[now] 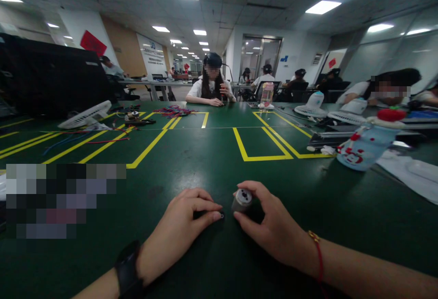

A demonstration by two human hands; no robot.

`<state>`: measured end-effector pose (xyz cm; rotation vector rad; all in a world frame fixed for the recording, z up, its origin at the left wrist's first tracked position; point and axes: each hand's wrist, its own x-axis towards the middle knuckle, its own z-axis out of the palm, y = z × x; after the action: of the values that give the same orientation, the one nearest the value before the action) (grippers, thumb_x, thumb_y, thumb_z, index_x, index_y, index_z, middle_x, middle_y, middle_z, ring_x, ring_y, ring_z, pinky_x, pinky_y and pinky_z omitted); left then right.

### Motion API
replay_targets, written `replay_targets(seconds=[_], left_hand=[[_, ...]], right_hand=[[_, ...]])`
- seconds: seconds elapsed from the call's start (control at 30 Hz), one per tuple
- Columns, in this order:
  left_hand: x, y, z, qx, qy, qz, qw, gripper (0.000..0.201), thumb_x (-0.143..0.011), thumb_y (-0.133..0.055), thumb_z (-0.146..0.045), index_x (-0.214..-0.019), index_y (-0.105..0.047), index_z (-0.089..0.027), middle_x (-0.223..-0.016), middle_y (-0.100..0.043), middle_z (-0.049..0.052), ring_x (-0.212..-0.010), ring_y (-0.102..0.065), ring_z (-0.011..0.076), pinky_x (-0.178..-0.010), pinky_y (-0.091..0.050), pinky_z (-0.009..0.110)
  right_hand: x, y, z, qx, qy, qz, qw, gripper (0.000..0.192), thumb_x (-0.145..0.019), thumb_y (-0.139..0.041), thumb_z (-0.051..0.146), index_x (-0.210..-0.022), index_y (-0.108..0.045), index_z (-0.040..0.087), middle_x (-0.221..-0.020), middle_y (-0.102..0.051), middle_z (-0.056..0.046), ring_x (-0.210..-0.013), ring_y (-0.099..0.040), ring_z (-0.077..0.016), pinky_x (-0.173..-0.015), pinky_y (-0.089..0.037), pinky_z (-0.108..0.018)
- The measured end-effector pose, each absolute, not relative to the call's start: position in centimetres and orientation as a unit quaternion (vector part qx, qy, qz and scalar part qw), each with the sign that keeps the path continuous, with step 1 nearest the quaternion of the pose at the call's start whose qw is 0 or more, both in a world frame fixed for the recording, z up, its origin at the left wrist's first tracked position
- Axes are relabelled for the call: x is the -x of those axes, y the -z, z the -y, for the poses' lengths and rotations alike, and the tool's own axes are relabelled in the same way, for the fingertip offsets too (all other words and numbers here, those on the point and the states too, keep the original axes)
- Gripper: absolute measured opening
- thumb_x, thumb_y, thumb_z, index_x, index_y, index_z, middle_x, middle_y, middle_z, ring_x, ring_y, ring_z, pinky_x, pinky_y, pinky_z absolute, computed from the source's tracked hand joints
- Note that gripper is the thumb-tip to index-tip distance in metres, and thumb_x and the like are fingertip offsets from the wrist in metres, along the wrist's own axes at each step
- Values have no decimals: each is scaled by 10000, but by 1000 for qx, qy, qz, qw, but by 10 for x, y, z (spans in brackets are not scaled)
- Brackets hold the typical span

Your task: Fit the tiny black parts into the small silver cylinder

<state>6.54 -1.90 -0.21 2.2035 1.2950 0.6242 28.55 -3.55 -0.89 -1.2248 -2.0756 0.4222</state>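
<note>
My right hand (pixel 273 221) wraps its thumb and fingers round a small silver metal cylinder (pixel 241 201), which looks like a small electric motor. The cylinder stands on the green table, its round end with dark holes facing up. Just left of it, my left hand (pixel 191 211) is closed in a pinch, thumb and forefinger close together at the tabletop. At those fingertips shows a small dark part with a pale ring (pixel 222 216). Most of that part is hidden by the fingers. The two hands are a short gap apart.
Yellow tape lines (pixel 268 158) mark the green table (pixel 191 153). Left are a white fan (pixel 85 115), loose wires (pixel 174 111) and a black monitor (pixel 51 77). Right stands a blue bottle (pixel 367 146) with a red lid. A person (pixel 212 84) sits opposite; others sit farther back.
</note>
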Motion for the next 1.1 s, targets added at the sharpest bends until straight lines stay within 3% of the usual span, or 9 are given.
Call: replay_targets(seconds=[0.13,0.23,0.43,0.53,0.63,0.77,0.9,0.97,1.1], left_hand=[[-43,-8,18,-778,-254,-493,296,245,-852,-554,-433,-1027,-696,-335,-1030,-627,-7,-955,-589,186,-864,-444,310],[-16,-10,18,-751,-257,-535,290,291,-851,-536,-470,-1064,-674,-328,-1068,-619,0,-974,-590,207,-865,-444,326],[15,4,15,-717,-250,-574,305,369,-842,-520,-518,-1123,-618,-300,-1067,-630,26,-977,-586,236,-868,-452,379],[8,2,16,-725,-247,-565,307,394,-838,-511,-534,-1127,-614,-287,-1053,-630,36,-949,-588,238,-846,-460,385],[-2,-8,21,-729,-246,-562,302,395,-845,-489,-541,-1106,-628,-279,-1033,-635,38,-904,-596,233,-814,-467,375],[-7,-13,25,-730,-246,-569,288,375,-851,-481,-534,-1077,-644,-283,-1021,-647,25,-893,-605,226,-799,-469,350],[-3,-5,24,-738,-249,-566,269,353,-856,-492,-506,-1079,-645,-279,-1036,-647,27,-934,-594,226,-830,-457,342],[0,-3,24,-736,-250,-567,271,347,-855,-495,-504,-1073,-646,-281,-1034,-647,25,-933,-593,224,-830,-457,340],[-2,-9,26,-732,-246,-569,284,349,-863,-476,-505,-1071,-643,-279,-1036,-644,17,-919,-598,219,-820,-462,335]], right_hand=[[-346,6,27,559,-53,746,359,475,-786,-547,382,-1218,-427,227,-1169,-550,-63,-1033,-553,-175,-901,-457,-336],[-426,9,24,681,31,645,344,518,-740,-550,501,-1171,-469,227,-1115,-578,-89,-930,-593,-222,-793,-484,-364],[-552,23,36,816,80,525,231,650,-642,-536,653,-1135,-475,233,-1077,-573,-146,-834,-602,-316,-696,-473,-445],[-537,17,41,813,184,524,173,783,-659,-489,696,-1260,-412,200,-1170,-520,-199,-1054,-514,-400,-817,-419,-509],[-471,5,43,696,277,636,185,753,-762,-467,604,-1357,-335,163,-1320,-413,-201,-1264,-336,-363,-986,-298,-501],[-353,1,39,512,99,829,202,474,-840,-492,447,-1291,-440,309,-1313,-468,-44,-1208,-404,-241,-983,-289,-465],[-269,2,30,420,-82,882,199,285,-850,-526,416,-1113,-604,336,-1130,-589,0,-1059,-482,-176,-916,-310,-387],[-260,-2,24,403,-109,884,208,194,-879,-493,363,-950,-657,288,-981,-628,7,-950,-516,-141,-872,-323,-354],[-318,-23,13,480,-20,837,262,235,-902,-430,350,-941,-621,219,-967,-624,-25,-908,-545,-141,-826,-379,-318]])
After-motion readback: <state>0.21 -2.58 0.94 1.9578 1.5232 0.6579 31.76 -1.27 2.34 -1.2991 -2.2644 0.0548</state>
